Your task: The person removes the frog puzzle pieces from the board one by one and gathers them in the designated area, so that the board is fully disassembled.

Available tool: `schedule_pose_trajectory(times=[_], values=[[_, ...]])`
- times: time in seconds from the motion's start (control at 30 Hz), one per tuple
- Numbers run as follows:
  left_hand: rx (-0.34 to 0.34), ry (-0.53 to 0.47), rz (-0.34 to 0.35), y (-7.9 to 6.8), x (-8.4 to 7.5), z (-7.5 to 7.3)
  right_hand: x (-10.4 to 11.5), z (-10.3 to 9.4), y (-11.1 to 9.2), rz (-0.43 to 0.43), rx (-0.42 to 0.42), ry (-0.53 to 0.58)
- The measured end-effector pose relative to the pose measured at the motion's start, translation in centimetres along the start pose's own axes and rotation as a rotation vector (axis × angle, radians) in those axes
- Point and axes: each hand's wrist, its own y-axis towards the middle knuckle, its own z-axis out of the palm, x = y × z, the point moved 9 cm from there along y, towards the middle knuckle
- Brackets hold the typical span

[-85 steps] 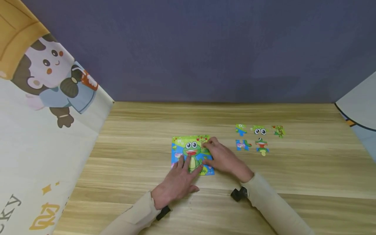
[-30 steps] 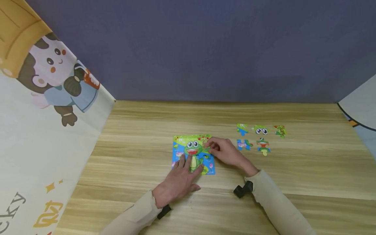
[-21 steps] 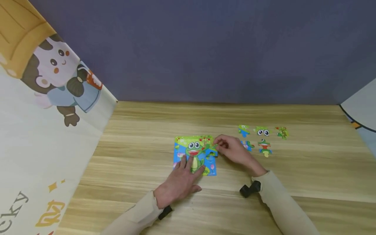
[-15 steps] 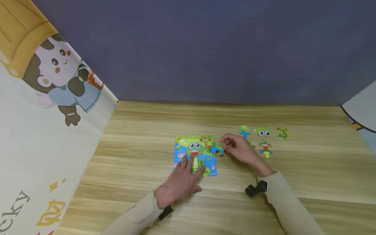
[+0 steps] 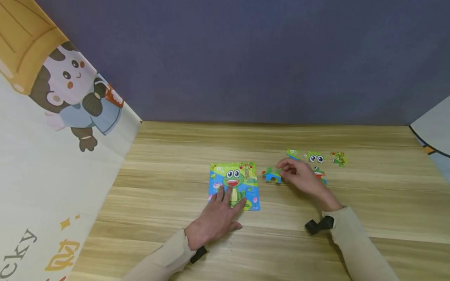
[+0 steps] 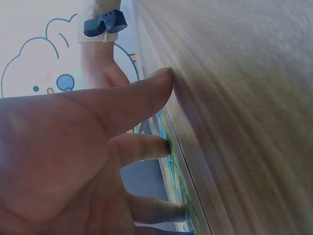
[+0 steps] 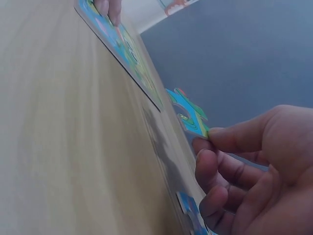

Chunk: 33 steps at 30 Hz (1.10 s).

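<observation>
My left hand (image 5: 216, 218) rests with spread fingers on the lower part of a frog jigsaw puzzle (image 5: 233, 175), a square board lying on the table. In the left wrist view, fingertips (image 6: 172, 211) touch the board's printed face. To the right of the board, my right hand (image 5: 304, 178) pinches a green and blue puzzle piece (image 5: 272, 176) with a red spot, between thumb and fingertips. The right wrist view shows this piece (image 7: 188, 115) held up off the table, its shadow below.
Loose puzzle pieces lie at the right: a flowered one (image 5: 292, 153), one with eyes (image 5: 315, 157), one with a tree (image 5: 340, 159) and a mouth piece (image 5: 318, 173) partly behind my right hand. A dark wall (image 5: 246, 62) stands behind the wooden table (image 5: 168, 156).
My right hand has lifted the green and blue piece away from the board's right side and carried it right, now covering some loose pieces. The left hand has stayed on the board.
</observation>
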Motion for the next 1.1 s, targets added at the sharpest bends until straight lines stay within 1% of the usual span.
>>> schedule_pose_trajectory(times=[0.17,0.33,0.6,0.9,1.1], values=[[0.006,-0.002,-0.003,0.0,0.0,0.1,-0.5,-0.8,-0.3,0.021,0.003,0.054],[0.019,0.002,-0.008,0.0,0.0,0.2,-1.1,-1.6,-0.5,0.037,-0.019,0.024],[0.005,0.01,0.0,0.1,0.0,0.1,-1.8,-2.6,-0.8,0.047,-0.022,0.029],[0.008,0.022,-0.001,0.3,0.0,0.4,-3.0,-4.0,-1.3,0.053,-0.05,-0.019],[0.015,0.014,-0.008,0.4,0.1,0.5,-3.8,-5.0,-1.9,0.063,-0.048,0.002]])
